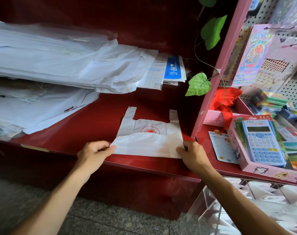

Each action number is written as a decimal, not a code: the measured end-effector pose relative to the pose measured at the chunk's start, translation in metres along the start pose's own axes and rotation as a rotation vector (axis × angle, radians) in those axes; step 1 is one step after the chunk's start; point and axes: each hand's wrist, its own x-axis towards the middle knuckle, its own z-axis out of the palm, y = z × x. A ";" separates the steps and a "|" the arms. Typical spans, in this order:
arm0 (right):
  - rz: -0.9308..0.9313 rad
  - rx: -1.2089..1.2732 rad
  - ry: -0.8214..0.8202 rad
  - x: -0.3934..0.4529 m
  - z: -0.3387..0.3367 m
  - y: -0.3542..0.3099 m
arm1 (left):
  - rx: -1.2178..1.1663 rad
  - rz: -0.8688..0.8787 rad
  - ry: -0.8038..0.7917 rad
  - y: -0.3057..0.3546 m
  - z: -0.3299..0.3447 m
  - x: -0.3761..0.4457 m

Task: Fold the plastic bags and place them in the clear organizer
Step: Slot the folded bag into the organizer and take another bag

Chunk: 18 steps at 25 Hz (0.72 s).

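Left hand: your left hand reaches in from the lower left, forearm stretched up toward the counter, thumb and fingers pinched together on the near left corner of the plastic bag.
Right hand: your right hand comes in from the lower right, wrist bent slightly inward, fingers curled and clamped on the bag's near right corner.
Plastic bag: white, printed with a red emblem, it lies flat on the red counter close to the front edge; its lower part is doubled up over the print, and its two handles point away from you.
Clear organizer: the clear organizer sits below the counter at lower right, its compartments holding pale bags; it is well apart from both hands.
Surroundings: a stack of white bags lies at upper left; a boxed calculator rests on the counter just right of your right hand.
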 end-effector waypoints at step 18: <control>0.077 -0.187 0.047 -0.003 -0.001 0.000 | 0.181 -0.027 0.200 0.016 0.017 -0.003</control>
